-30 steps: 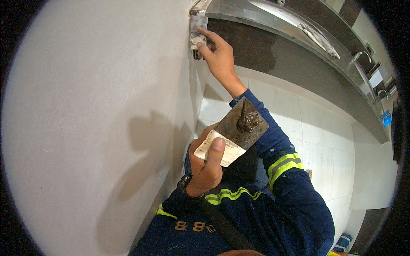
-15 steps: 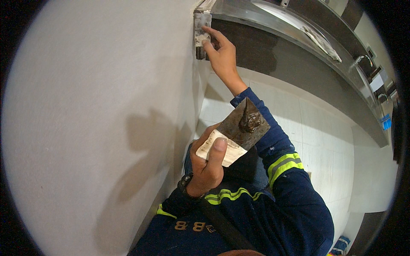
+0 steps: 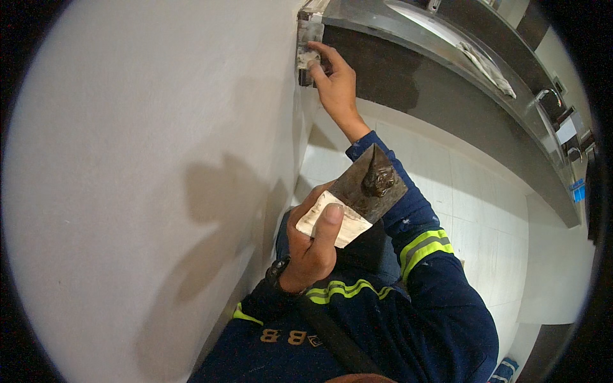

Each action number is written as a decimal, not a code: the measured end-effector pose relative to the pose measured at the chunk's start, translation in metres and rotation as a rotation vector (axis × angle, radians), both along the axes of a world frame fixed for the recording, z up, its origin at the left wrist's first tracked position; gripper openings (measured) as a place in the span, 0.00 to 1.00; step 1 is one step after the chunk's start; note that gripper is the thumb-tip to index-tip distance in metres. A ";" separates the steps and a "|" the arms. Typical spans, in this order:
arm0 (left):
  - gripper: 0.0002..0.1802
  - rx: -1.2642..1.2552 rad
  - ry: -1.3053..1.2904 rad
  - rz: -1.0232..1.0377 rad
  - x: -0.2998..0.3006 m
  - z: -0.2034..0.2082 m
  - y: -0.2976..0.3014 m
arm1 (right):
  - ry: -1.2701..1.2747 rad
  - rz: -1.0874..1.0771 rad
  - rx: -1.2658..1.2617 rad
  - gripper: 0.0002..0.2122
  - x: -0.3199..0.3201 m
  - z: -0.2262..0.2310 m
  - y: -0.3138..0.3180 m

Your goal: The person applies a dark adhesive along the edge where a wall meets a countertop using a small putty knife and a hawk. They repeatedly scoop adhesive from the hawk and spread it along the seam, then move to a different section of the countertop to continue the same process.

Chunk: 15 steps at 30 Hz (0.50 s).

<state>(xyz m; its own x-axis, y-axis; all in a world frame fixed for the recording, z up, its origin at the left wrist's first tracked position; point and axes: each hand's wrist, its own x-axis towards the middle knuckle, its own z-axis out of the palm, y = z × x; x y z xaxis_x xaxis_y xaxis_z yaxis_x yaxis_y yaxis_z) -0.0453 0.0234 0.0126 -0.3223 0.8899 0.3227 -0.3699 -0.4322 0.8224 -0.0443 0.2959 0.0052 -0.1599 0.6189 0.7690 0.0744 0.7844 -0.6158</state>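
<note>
My left hand is closed round the pale handle of a wide putty knife, thumb on top. A glossy lump of dark brown putty lies on its grey metal blade. My right arm reaches forward, and my right hand pinches a second, smaller putty knife with a whitish, smeared surface. That knife is upright against the end of the dark counter front, where it meets the wall. How its edge touches the surface cannot be made out.
A pale wall fills the left side. Along the far right curves a dark counter with a white basin, a crumpled cloth and a faucet. Below it is the light tiled floor.
The view has shifted slightly, so the counter appears a little further right. Both hands keep their grips, and the right-hand knife stays at the same corner.
</note>
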 end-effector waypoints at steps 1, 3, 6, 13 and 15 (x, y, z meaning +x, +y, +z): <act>0.22 0.000 -0.005 0.000 0.000 0.000 0.000 | 0.012 0.012 -0.028 0.16 0.000 -0.001 0.000; 0.22 0.007 -0.010 -0.002 0.001 0.000 0.000 | 0.014 0.014 -0.050 0.17 0.000 -0.001 0.000; 0.23 0.027 -0.017 -0.011 0.000 0.000 0.001 | 0.001 0.001 -0.044 0.16 0.001 0.000 -0.001; 0.22 0.023 -0.011 -0.005 0.002 -0.002 0.002 | 0.001 0.004 -0.049 0.16 0.000 -0.002 0.000; 0.23 -0.008 -0.008 -0.023 0.001 0.000 0.001 | 0.000 -0.001 -0.039 0.16 0.000 -0.002 0.001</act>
